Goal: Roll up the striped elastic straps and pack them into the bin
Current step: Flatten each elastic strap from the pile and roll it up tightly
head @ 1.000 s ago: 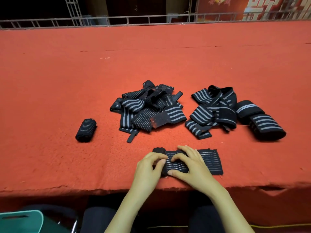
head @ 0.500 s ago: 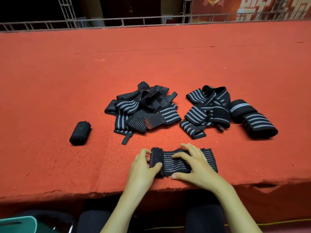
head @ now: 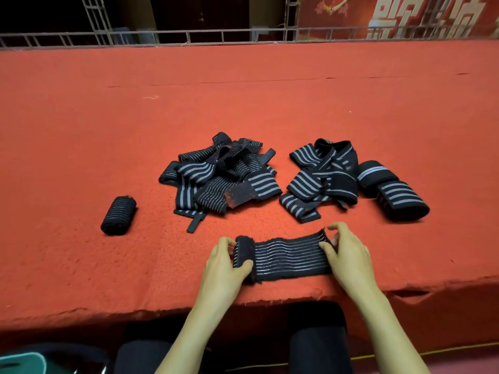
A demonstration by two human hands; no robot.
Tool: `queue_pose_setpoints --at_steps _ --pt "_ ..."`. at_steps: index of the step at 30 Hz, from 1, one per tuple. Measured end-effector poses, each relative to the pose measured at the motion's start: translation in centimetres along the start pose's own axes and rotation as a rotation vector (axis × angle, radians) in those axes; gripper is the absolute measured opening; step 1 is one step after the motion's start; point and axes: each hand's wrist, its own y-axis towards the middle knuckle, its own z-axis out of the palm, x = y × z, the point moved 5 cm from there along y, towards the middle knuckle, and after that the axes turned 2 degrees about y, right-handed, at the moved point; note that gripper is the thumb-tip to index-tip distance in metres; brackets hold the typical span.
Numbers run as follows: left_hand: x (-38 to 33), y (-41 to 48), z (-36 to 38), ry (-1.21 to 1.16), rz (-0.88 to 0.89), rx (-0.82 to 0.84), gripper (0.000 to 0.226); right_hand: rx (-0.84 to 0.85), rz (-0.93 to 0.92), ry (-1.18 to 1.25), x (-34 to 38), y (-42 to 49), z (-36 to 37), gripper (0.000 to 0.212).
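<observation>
The strap I am working on (head: 289, 256) lies flat along the near edge of the red felt table (head: 81, 130), its thin grey stripes running left to right. My hands are apart, one at each end. My left hand (head: 224, 268) curls round the small roll started at the left end, thumb in front and fingers behind. I judge that this stops the roll from springing open. My right hand (head: 348, 255) pinches the free right end, which looks pulled taut so that the elastic winds tight and straight.

Left of this strap and a little farther from me lies one finished roll (head: 118, 215), well apart from it. Directly beyond the strap is a loose heap of striped straps (head: 221, 174). Beyond it and to the right is a second heap (head: 324, 176), with two wider wound bands (head: 397, 195) just beside that heap. I read all the heaped straps as waiting to be rolled.

Below and far left of the strap, under the table's edge, a teal-rimmed container (head: 21, 360) shows only a corner. It may be the bin, but I cannot tell what, if anything, is in it. Every strap I can see lies on the table, so by my reckoning most of the rolling is not yet done.
</observation>
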Motion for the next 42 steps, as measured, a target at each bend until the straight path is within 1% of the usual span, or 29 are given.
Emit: queue_pose_setpoints --at_steps 2,6,9,12,14,16,20,22,24,27,29,32,35,38,40,42 --pt "0.0 -0.1 -0.3 -0.017 -0.002 -0.013 0.031 -0.028 0.001 0.018 0.1 0.2 -0.1 0.029" --pt "0.2 -0.1 -1.3 0.018 0.012 -0.09 0.029 0.047 0.005 0.013 0.4 0.2 1.5 0.025" --pt "-0.4 -0.3 -1.8 0.126 0.084 -0.174 0.034 0.056 -0.01 0.048 0.9 0.2 2.3 0.023" --pt "-1.5 -0.6 -0.9 0.212 0.217 -0.236 0.036 0.06 -0.009 0.09 1.0 0.2 2.6 0.023" --pt "-1.8 -0.7 0.4 0.255 0.316 -0.242 0.036 0.049 -0.014 0.119 0.8 0.1 2.6 0.024" --pt "-1.9 -0.8 1.4 0.262 0.376 -0.249 0.038 0.029 -0.028 0.158 0.6 -0.1 2.7 0.025" --pt "-1.6 -0.6 1.7 0.246 0.391 -0.226 0.04 -0.015 -0.045 0.196 0.3 -0.5 2.7 0.026" --pt "-1.6 -0.6 1.8 0.259 0.415 -0.17 0.041 -0.032 -0.047 0.198 0.2 -0.6 2.8 0.026" --pt "-1.9 -0.8 1.9 0.219 0.435 -0.104 0.038 -0.036 -0.041 0.211 0.1 -0.7 2.9 0.025" --pt "-2.1 -0.1 1.7 0.092 0.403 -0.012 0.029 -0.04 -0.041 0.222 0.1 -0.7 2.9 0.025" --pt "-1.9 0.3 1.3 0.027 0.364 0.008 0.029 -0.043 -0.042 0.223 0.0 -0.7 2.9 0.026" --pt "-1.0 0.6 0.9 -0.09 0.211 -0.016 0.031 -0.043 -0.04 0.219 0.0 -0.7 3.0 0.025" --pt "-0.6 0.6 1.5 -0.102 0.045 0.036 0.037 -0.046 -0.045 0.217 0.0 -0.8 3.0 0.024" --pt "-1.2 0.9 2.1 -0.11 0.017 0.062 0.039 -0.052 -0.05 0.216 0.1 -0.8 3.0 0.022" --pt "-1.4 1.0 2.2 -0.107 0.024 0.044 0.04 -0.051 -0.054 0.203 0.2 -0.9 2.9 0.021" --pt "-1.3 1.2 2.0 -0.159 0.009 0.023 0.039 -0.04 -0.054 0.179 0.4 -0.9 2.9 0.02"
